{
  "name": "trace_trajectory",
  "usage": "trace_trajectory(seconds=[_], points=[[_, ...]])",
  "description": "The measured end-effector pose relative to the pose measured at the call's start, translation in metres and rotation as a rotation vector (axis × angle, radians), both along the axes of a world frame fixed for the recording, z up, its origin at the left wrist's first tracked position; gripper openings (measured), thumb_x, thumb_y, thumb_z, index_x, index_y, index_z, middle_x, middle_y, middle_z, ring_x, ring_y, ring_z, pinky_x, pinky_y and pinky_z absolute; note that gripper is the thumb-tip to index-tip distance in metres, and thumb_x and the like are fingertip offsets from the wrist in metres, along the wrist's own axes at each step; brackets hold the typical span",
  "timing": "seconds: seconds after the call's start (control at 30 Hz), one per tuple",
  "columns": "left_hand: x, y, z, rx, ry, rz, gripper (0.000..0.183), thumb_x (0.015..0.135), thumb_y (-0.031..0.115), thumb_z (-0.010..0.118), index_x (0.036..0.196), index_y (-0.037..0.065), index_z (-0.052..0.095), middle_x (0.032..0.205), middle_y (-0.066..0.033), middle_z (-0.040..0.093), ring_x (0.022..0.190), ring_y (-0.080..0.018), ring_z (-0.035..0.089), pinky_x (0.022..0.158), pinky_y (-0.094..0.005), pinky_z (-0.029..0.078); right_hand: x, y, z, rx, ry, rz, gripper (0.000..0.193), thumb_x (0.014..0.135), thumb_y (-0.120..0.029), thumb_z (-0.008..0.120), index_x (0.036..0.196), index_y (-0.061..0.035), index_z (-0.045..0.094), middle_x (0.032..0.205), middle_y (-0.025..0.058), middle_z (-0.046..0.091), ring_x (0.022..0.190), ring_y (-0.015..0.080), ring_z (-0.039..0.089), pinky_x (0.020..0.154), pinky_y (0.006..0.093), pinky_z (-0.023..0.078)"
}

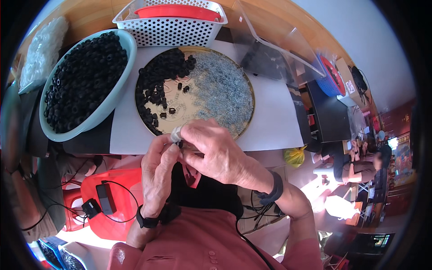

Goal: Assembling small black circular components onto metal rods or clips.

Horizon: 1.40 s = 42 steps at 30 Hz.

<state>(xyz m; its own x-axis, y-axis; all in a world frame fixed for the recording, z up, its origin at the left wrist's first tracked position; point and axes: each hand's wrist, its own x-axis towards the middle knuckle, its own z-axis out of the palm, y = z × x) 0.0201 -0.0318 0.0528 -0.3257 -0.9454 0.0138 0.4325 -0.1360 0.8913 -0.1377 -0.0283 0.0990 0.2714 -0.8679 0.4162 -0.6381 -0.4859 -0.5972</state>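
Note:
My left hand (158,173) and my right hand (213,146) meet just in front of a round gold tray (194,96). The fingertips of my left hand pinch a small black cylindrical part (180,144), mostly hidden by the fingers. My right hand is closed against it, with whitish tape (176,134) on one finger; whether it holds a second small piece is hidden. On the tray, a heap of black cylindrical parts (166,63) lies at the left. A spread of small silvery coil-like pieces (222,87) covers the right. Several black parts lie loose between them.
A pale green basin (130,51) full of black parts stands at the left. Behind the tray is a white perforated basket (173,33) holding a red tray. A clear plastic box (274,49) stands back right. A red stool (112,220) with cables is below left. Other people sit nearby.

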Motion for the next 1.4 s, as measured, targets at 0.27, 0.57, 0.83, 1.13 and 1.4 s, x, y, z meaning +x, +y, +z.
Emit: trace_trajectory(seconds=[0.27,0.57,0.83,1.13,1.4], points=[[0.002,0.003,-0.002,0.052,0.03,-0.116,0.02,0.095,0.004,0.05,0.114,-0.003,0.052,0.089,-0.0079,0.067,0.078,-0.0121,0.062,0.075,-0.0259,0.051,-0.015,0.002,0.002,0.204,-0.196,-0.15,0.013,0.082,-0.003,0.067,0.094,0.0031,0.064,0.081,0.0154,0.066,0.074,0.0198,0.067,0.063,0.0318,0.052],[0.007,0.01,-0.011,0.237,0.086,-0.187,0.013,0.092,0.005,0.046,0.102,0.0,0.052,0.088,-0.0132,0.068,0.068,-0.0142,0.059,0.068,-0.0278,0.049,-0.02,-0.049,0.0,-0.029,0.424,-0.043,0.011,0.075,-0.006,0.067,0.087,-0.0069,0.066,0.085,0.0049,0.063,0.084,0.0244,0.058,0.077,0.0377,0.039],[0.009,0.006,-0.008,0.245,0.134,-0.198,0.013,0.092,0.007,0.045,0.102,0.0,0.05,0.087,-0.0135,0.067,0.065,-0.014,0.057,0.066,-0.0275,0.048,-0.01,-0.055,-0.009,-0.071,0.384,-0.071,0.008,0.074,-0.006,0.066,0.082,-0.0062,0.065,0.079,0.003,0.062,0.074,0.0222,0.061,0.076,0.0366,0.04],[-0.004,0.004,-0.003,0.21,0.16,-0.191,0.014,0.097,0.011,0.046,0.107,0.003,0.051,0.088,-0.0111,0.067,0.067,-0.0102,0.058,0.065,-0.0237,0.048,-0.018,-0.012,-0.006,0.236,-0.285,-0.16,0.018,0.081,0.001,0.063,0.099,0.0031,0.065,0.092,0.0074,0.069,0.084,0.0116,0.066,0.077,0.0258,0.053],[-0.011,0.006,-0.003,0.139,0.102,-0.153,0.017,0.097,0.009,0.047,0.112,0.001,0.052,0.088,-0.0081,0.067,0.071,-0.0065,0.059,0.065,-0.0223,0.049,-0.01,0.019,-0.014,0.281,-0.572,-0.074,0.012,0.086,0.001,0.06,0.098,0.0023,0.062,0.09,0.0063,0.067,0.078,0.0104,0.066,0.073,0.0256,0.055]])
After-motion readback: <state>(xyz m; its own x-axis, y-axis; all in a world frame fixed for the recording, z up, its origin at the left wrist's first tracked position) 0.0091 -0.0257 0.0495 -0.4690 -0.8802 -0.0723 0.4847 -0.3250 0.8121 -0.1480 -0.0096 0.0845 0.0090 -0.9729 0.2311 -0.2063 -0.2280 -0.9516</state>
